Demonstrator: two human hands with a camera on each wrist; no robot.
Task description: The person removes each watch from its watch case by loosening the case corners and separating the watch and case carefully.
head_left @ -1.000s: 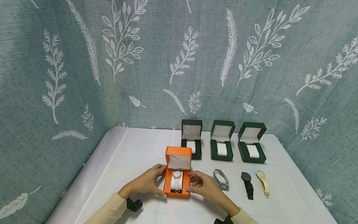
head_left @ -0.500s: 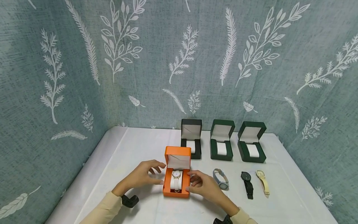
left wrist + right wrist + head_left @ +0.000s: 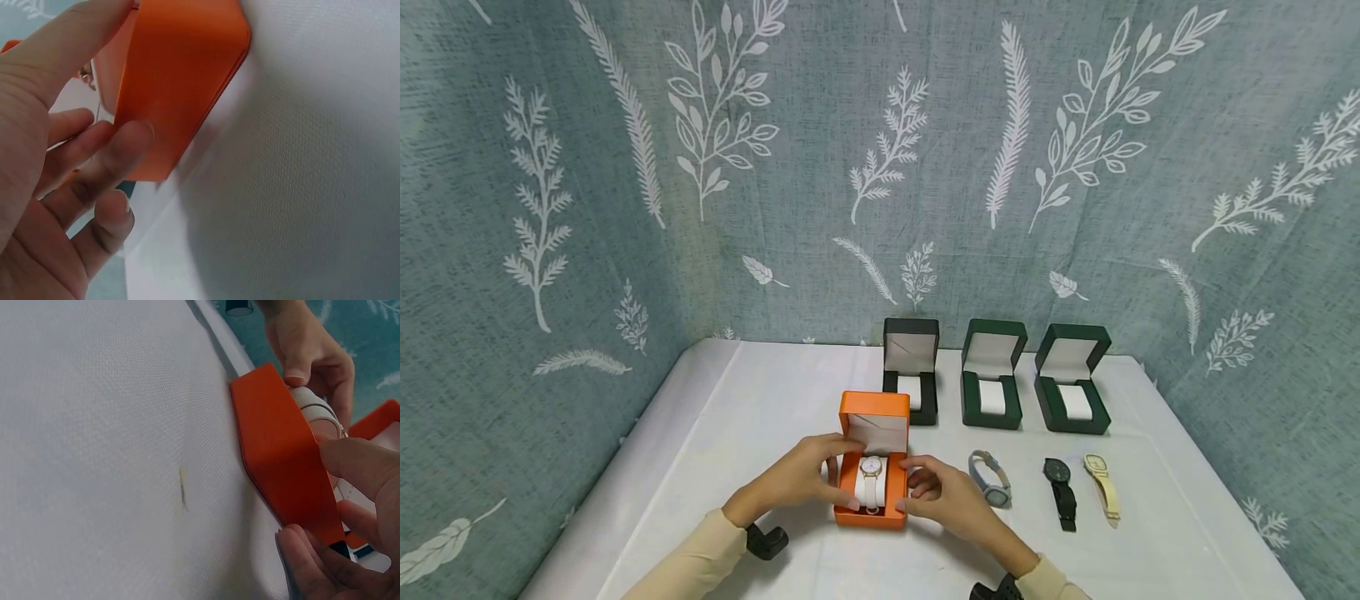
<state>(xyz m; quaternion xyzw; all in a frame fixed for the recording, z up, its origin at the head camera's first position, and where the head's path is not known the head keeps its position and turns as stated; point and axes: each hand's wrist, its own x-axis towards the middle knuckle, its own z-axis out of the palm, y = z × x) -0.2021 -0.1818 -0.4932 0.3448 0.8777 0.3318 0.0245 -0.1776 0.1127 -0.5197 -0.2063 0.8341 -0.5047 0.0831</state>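
An open orange watch box point(image 3: 871, 519) stands on the white table, its lid raised at the back. Inside it, a white-strapped wristwatch point(image 3: 870, 468) is wrapped around a white cushion point(image 3: 305, 397). My left hand point(image 3: 808, 471) is at the box's left side, thumb over the front left rim and forefinger reaching over the wall farther back. In the left wrist view the other fingers lie loosely spread beside the orange side wall point(image 3: 181, 75). With thumb and fingers, my right hand point(image 3: 951, 500) grips the right wall. Its lower fingers touch that wall's outside in the right wrist view.
Behind stand a black watch box point(image 3: 911, 343) and two green boxes point(image 3: 994, 337), point(image 3: 1072, 343), lids up, each with a white cushion. To the right lie a grey-blue watch point(image 3: 990, 479), a black watch point(image 3: 1060, 493) and a gold watch point(image 3: 1102, 490). Patterned curtain point(image 3: 820, 167) surrounds the table.
My left hand drew back a little from the orange box's left side, then came in again, now with thumb and forefinger over its rim. The right hand kept its hold on the right wall.
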